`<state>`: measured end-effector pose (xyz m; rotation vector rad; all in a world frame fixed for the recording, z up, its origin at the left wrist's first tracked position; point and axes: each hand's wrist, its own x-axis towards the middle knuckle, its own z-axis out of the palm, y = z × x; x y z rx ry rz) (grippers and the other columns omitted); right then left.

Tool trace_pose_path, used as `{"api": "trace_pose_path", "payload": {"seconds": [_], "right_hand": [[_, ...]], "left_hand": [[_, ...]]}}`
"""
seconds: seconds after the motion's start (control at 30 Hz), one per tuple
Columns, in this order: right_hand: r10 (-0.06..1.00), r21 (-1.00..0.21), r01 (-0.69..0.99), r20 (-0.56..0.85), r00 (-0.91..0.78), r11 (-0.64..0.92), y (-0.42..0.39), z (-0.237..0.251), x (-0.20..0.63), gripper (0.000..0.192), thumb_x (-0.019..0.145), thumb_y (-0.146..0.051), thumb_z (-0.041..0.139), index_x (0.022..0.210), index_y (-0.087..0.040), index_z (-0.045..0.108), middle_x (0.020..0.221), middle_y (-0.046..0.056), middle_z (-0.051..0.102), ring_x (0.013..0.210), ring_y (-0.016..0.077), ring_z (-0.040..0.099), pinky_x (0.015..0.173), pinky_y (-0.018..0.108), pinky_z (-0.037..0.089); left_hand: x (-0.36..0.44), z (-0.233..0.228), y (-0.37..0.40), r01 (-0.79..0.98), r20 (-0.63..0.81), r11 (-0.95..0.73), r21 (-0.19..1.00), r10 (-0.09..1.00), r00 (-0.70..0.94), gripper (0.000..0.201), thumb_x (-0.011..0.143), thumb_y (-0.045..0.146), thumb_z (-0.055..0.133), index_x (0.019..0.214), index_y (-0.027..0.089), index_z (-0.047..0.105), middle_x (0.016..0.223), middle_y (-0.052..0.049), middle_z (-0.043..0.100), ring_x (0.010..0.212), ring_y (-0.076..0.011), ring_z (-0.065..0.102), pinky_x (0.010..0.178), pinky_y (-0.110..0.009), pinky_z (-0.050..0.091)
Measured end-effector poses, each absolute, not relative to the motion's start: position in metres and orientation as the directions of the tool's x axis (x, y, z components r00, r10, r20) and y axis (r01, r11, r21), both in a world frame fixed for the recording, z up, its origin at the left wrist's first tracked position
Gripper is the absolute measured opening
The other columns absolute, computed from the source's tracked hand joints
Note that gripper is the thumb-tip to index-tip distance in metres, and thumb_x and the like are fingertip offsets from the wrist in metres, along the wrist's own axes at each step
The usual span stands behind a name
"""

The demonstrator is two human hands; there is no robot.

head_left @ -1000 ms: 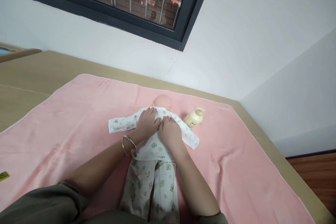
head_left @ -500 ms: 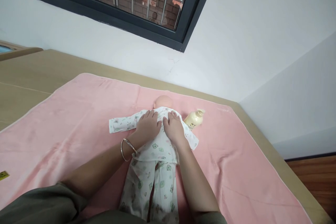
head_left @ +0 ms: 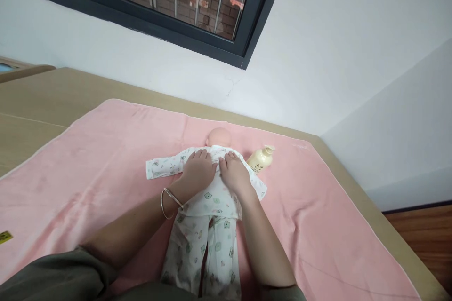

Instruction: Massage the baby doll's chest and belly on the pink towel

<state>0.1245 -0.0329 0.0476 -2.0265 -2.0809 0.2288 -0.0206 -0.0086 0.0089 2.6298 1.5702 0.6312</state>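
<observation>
A baby doll (head_left: 219,137) in a white printed top (head_left: 212,200) and matching trousers (head_left: 219,249) lies on a pink blanket (head_left: 116,146), its head toward the wall. No facial features show; the rounded back or top of the head is what I see. Flat on the left side of the doll's upper body rests my left hand (head_left: 199,169), fingers stretched out, a bangle (head_left: 168,202) on its wrist. My right hand (head_left: 235,174) lies the same way on the right side, fingers extended. Both thumbs point inward, a small gap between them. Neither hand grips anything.
A cream pump bottle (head_left: 260,159) lies tilted on the blanket, close by the doll's right-hand sleeve. The wooden surface (head_left: 42,94) borders the blanket, with a white wall (head_left: 300,56) and dark-framed window (head_left: 243,47) behind. A yellow tag (head_left: 5,236) lies at the far left.
My hands stay on the doll's upper body, with the fingertips drawn very slightly toward me. The doll and bottle keep their places; the view has shifted a little.
</observation>
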Motion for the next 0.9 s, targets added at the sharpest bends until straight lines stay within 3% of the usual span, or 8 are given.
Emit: {"api": "trace_pose_path", "payload": {"seconds": [0.13,0.27,0.4,0.57,0.7,0.9], "right_hand": [[0.997,-0.251,0.968,0.082,0.001,0.019,-0.025,0.04,0.128,0.049,0.109,-0.033,0.031,0.136,-0.005,0.061,0.151,0.021,0.056,0.146,0.0293,0.045,0.121,0.041,0.031],[0.992,-0.153,0.987,0.115,0.059,-0.041,-0.036,0.036,0.106,0.049,0.108,-0.028,0.03,0.128,0.0,0.065,0.14,0.027,0.062,0.14,0.0317,0.051,0.12,0.043,0.032],[0.993,-0.085,0.996,0.111,0.024,-0.014,-0.049,0.039,0.09,0.047,0.106,-0.027,0.034,0.122,0.001,0.069,0.131,0.029,0.066,0.134,0.0343,0.056,0.118,0.044,0.035],[0.996,-0.172,0.985,0.092,-0.006,0.021,-0.043,0.043,0.104,0.047,0.107,-0.028,0.033,0.128,-0.003,0.067,0.14,0.025,0.063,0.14,0.0303,0.051,0.119,0.04,0.034],[0.994,-0.269,0.963,0.104,0.013,0.015,-0.029,0.038,0.123,0.048,0.109,-0.032,0.03,0.137,-0.008,0.062,0.151,0.019,0.056,0.146,0.0272,0.045,0.121,0.041,0.031],[0.993,-0.251,0.967,0.103,0.061,-0.034,-0.032,0.036,0.115,0.05,0.108,-0.029,0.031,0.145,-0.002,0.053,0.155,0.023,0.051,0.149,0.0307,0.04,0.124,0.046,0.027]], "left_hand": [[-0.02,0.012,-0.011,0.846,0.302,-0.496,0.198,0.851,0.429,0.039,0.101,0.028,0.04,0.117,0.005,0.066,0.127,-0.026,0.068,0.123,-0.0361,0.062,0.107,-0.05,0.046],[-0.033,0.006,0.008,0.802,0.291,-0.52,0.295,0.848,0.443,0.038,0.101,0.034,0.041,0.121,0.012,0.065,0.134,-0.021,0.067,0.13,-0.0334,0.06,0.109,-0.049,0.047],[-0.044,0.0,0.022,0.764,0.301,-0.573,0.296,0.815,0.495,0.035,0.099,0.038,0.046,0.121,0.019,0.066,0.132,-0.016,0.069,0.133,-0.0325,0.058,0.108,-0.048,0.048],[-0.038,0.004,0.007,0.811,0.278,-0.534,0.238,0.838,0.47,0.039,0.101,0.038,0.044,0.121,0.014,0.066,0.132,-0.02,0.067,0.131,-0.0339,0.059,0.107,-0.049,0.047],[-0.034,0.007,-0.011,0.809,0.243,-0.557,0.188,0.825,0.511,0.04,0.099,0.025,0.042,0.129,0.008,0.062,0.14,-0.025,0.062,0.135,-0.0345,0.056,0.112,-0.052,0.043],[-0.035,-0.001,0.01,0.733,0.273,-0.625,0.268,0.779,0.565,0.038,0.1,0.025,0.036,0.121,0.013,0.065,0.133,-0.021,0.066,0.134,-0.0315,0.055,0.112,-0.053,0.044]]}}
